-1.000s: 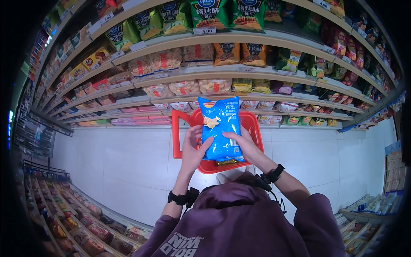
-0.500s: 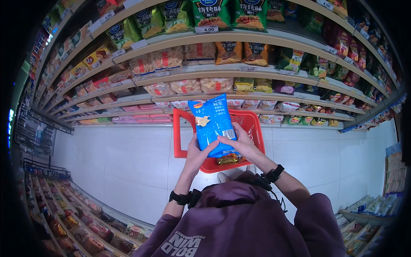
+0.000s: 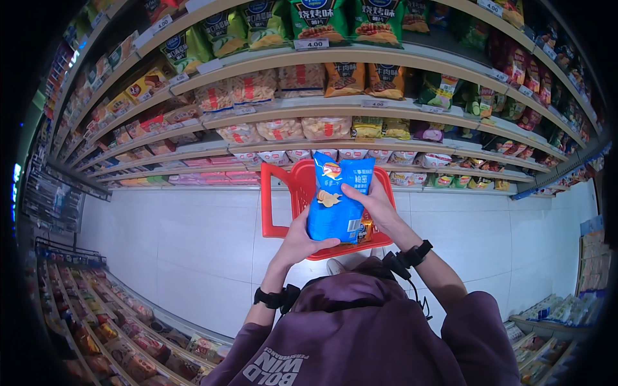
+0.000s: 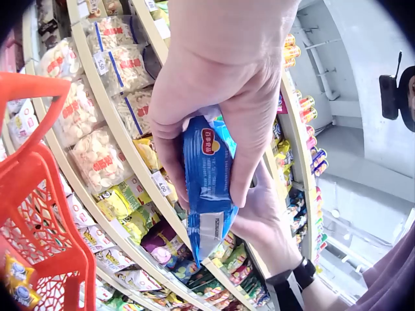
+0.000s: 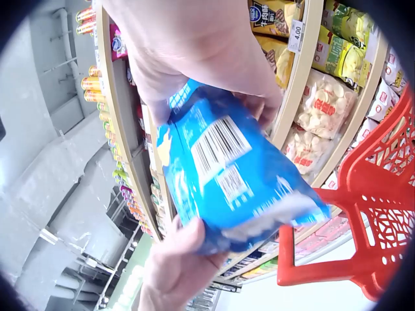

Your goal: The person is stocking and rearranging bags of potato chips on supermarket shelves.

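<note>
A blue bag of potato chips (image 3: 336,215) is held up in front of the body, above a red shopping basket (image 3: 267,201). My left hand (image 3: 300,239) grips its lower left side, thumb across the front. Higher up on the opposite side, my right hand (image 3: 381,207) pinches the bag with the thumb on its printed face. In the left wrist view the left hand (image 4: 217,78) straddles one end of the bag (image 4: 209,170). A barcode shows on the bag (image 5: 224,172) in the right wrist view, where the right hand (image 5: 194,48) holds the opposite end.
Orange and gold snack packets (image 3: 365,233) lie in the basket. Ahead rise curved-looking shelves (image 3: 257,116) stocked with chip bags and price tags. White tiled floor (image 3: 193,238) surrounds the basket, and more snack shelving (image 3: 129,334) stands behind at the left.
The bag has shifted right from its spot half a second ago and its tilt has changed. My right hand has slid up along its side; the left hand stays near the bottom.
</note>
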{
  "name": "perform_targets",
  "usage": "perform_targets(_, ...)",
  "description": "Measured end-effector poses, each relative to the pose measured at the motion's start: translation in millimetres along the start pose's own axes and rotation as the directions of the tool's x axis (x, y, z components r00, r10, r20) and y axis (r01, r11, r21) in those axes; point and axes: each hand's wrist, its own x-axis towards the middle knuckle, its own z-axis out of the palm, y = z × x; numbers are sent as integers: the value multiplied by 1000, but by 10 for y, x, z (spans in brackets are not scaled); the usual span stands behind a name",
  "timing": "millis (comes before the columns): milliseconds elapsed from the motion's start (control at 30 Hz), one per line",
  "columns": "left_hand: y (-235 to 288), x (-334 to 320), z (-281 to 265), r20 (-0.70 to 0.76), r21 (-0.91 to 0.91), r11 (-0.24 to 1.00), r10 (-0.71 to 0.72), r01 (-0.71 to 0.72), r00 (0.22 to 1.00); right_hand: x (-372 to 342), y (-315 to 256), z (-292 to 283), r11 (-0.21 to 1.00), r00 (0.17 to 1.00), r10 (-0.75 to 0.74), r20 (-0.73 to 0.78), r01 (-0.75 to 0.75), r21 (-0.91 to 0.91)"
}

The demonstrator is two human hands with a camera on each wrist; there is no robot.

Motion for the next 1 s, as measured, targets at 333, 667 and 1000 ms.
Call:
perform_targets(333,-10,-21,65,84,-74,997,-15,21,996,31,-44,-75,999,998,-33,-62,35,21)
perform_targets(667,57,91,99,-235,-204,977,-103,54,966,-145,58,137,991,994,-101,-35,97,-93)
perform_targets(1000,12,122,197,-308,-387,919,-207,76,929,-85,151,28,998,998,-16,-55,12,-64)
